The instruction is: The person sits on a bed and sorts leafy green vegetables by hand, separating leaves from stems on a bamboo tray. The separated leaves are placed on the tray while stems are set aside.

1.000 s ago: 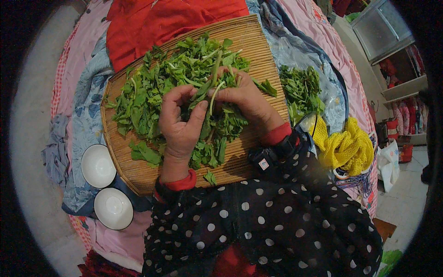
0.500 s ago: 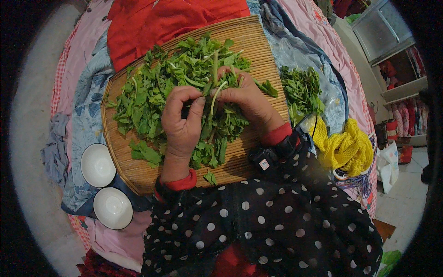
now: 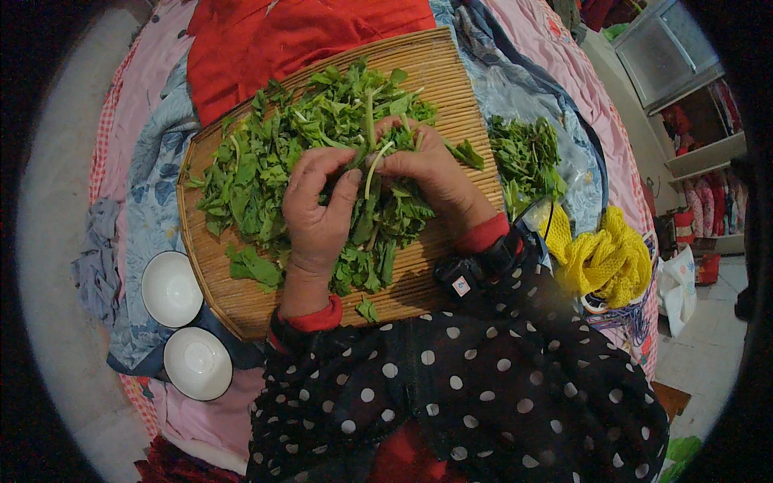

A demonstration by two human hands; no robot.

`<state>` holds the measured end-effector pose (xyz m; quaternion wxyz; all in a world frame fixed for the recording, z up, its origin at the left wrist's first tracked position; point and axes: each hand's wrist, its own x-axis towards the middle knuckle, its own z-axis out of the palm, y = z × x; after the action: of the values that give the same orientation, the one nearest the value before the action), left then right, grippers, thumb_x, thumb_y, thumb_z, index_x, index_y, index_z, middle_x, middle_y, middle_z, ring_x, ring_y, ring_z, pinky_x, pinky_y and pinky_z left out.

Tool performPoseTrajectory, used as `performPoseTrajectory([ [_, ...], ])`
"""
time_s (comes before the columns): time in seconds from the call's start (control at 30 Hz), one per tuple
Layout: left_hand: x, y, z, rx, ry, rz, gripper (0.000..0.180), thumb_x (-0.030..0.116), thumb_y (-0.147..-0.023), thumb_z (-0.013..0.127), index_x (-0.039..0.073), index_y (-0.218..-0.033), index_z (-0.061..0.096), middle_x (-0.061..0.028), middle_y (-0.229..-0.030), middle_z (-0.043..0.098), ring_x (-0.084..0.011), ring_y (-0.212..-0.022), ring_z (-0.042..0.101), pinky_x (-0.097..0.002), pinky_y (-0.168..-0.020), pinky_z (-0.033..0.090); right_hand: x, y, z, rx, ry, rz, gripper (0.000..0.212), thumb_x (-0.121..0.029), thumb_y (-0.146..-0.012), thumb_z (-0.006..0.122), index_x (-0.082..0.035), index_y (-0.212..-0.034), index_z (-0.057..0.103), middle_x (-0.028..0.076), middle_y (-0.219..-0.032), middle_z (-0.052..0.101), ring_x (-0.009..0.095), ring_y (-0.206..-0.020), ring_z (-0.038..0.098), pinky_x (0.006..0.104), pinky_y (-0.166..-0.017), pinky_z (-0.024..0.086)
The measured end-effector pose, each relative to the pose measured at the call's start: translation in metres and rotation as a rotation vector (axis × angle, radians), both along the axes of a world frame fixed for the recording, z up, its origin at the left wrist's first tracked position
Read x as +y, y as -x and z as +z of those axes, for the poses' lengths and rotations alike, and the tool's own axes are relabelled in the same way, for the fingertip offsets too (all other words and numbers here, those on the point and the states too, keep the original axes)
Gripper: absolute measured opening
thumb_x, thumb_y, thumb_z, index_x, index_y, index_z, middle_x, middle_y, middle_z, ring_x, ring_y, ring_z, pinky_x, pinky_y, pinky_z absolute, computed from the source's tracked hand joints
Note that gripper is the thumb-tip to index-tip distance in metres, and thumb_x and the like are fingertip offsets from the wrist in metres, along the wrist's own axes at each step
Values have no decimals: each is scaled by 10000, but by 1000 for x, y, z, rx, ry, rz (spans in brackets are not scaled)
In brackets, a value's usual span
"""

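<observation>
Both hands meet over a slatted wooden tray (image 3: 233,302) heaped with torn leafy greens (image 3: 250,177). My right hand (image 3: 435,169) is closed round a small bunch of green stems (image 3: 370,117), some poking up above its fingers and one pale stem curving down. My left hand (image 3: 318,197) touches the same bunch from the left, thumb and forefinger pinched at the stems. Whatever lies between those two fingertips is mostly hidden. Leaves hang down beneath the hands toward the tray.
Two white bowls (image 3: 171,290) stand left of the tray. On the right lie another bundle of greens (image 3: 527,157) on clear plastic and a yellow knitted cloth (image 3: 604,258). Red cloth (image 3: 298,36) spreads along the tray's far edge. A grey cloth (image 3: 97,262) hangs at the left.
The upright stem in the hands has shifted slightly left. My left fingertips have moved a little at the bunch; otherwise both hands stay in place.
</observation>
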<state>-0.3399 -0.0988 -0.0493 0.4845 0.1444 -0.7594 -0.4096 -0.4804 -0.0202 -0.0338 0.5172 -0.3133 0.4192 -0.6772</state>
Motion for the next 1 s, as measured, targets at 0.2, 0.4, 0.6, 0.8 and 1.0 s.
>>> performPoseTrajectory([
  [0.2,-1,1,-5,21,-31,6,83,26,-802,592,-3,-872,559,-62,-846,547,-147,-744,519,-237,-670,422,-2,-2,-1,130,-16,-28,255,-78,-678,621,-55,-915,532,-1,-757,580,70,-635,541,199,-569,435],
  [0.4,-2,-1,-9,22,-85,-5,67,16,-807,587,0,-864,555,-55,-837,540,-137,-720,507,-232,-657,416,1,4,2,124,-23,-82,258,-136,-700,613,-59,-935,540,-4,-748,574,73,-627,537,196,-569,418],
  [0.6,1,-1,-9,67,-175,36,88,-11,-787,600,7,-863,559,-57,-832,534,-131,-703,502,-231,-646,417,4,-3,4,-243,77,-216,318,-159,-703,634,-66,-994,546,14,-775,567,112,-668,544,241,-596,448],
  [0.8,-2,-3,0,-69,145,428,191,-17,-695,663,17,-855,563,-86,-861,544,-215,-776,531,-306,-700,434,3,7,2,-30,101,-144,238,-198,-718,640,-69,-908,579,-19,-790,547,79,-703,507,213,-630,400],
  [1.0,-7,-1,-5,-390,270,383,221,-2,-632,681,42,-818,570,-69,-906,536,-267,-878,487,-381,-779,381,2,4,-2,5,122,-167,216,-226,-728,624,-80,-866,545,-17,-824,536,74,-708,469,206,-634,368],
])
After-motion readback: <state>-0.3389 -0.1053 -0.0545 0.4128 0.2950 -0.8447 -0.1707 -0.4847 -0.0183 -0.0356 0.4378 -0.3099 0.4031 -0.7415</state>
